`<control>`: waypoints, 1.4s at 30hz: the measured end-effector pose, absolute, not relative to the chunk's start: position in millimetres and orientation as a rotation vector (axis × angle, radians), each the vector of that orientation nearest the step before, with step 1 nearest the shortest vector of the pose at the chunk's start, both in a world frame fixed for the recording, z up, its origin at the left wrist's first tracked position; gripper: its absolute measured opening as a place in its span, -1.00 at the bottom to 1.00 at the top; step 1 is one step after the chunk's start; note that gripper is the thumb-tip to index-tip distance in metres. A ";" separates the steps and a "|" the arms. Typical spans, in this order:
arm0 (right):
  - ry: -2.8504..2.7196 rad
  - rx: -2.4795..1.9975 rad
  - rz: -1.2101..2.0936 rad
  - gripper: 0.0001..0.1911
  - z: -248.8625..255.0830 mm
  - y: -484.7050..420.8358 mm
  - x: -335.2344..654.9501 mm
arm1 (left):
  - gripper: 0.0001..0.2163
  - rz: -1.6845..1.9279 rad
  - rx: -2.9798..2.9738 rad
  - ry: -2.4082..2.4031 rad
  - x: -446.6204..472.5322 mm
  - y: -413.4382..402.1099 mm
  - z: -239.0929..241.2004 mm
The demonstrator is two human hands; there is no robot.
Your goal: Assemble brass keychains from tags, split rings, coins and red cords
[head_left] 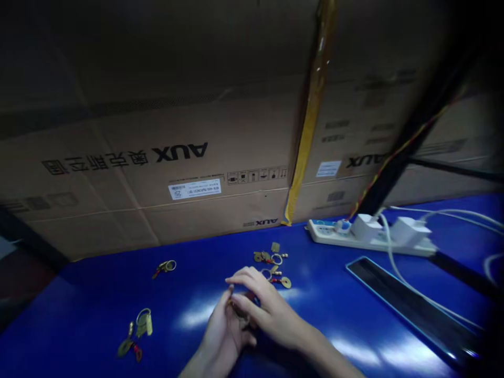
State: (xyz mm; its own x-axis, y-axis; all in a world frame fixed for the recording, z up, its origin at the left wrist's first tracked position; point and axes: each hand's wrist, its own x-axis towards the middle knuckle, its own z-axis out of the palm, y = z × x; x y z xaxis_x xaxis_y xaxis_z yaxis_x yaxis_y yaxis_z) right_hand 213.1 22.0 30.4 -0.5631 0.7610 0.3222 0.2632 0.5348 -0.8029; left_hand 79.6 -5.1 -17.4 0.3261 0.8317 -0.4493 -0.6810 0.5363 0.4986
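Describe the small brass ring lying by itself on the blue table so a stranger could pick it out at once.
Find the AUX cardboard box behind the blue table. Just in front of it, up and left of the person's left hand, lies a small brass ring with a red tip. The other brass pieces sit in clusters, while this one lies alone.

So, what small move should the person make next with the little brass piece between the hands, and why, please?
Probably the bare right hand should gently turn the small brass charm inside the cupped left hand, because the fingers now hide most of it.
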 end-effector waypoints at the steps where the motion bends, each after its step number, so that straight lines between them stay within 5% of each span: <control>1: -2.064 -0.838 0.957 -0.73 30.1 23.6 213.9 | -0.67 0.993 0.227 0.742 79.6 -4.9 -16.2; 14: -1.980 -1.553 0.207 -0.71 6.2 93.8 294.3 | -0.60 1.221 0.849 1.283 32.0 46.3 -8.6; 22: -2.150 -1.706 0.089 -0.75 -9.3 95.2 292.9 | -0.58 1.176 1.443 1.545 24.2 106.4 -15.4; 31: -2.161 -1.769 0.039 -0.77 -6.1 95.9 292.6 | -0.81 0.990 2.211 1.552 30.7 84.7 -23.2; 42: -2.173 -1.642 0.174 -0.88 -3.5 91.6 294.8 | -0.81 1.009 2.358 1.558 21.6 61.4 -20.3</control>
State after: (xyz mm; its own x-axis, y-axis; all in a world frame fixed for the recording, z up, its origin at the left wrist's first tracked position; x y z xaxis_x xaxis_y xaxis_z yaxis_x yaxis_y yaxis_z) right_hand 294.8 91.6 -3.5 -0.2224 0.9435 0.2456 0.8926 0.2984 -0.3380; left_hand 21.6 61.4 -20.3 0.2389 0.8589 0.4531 0.7646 -0.4540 0.4575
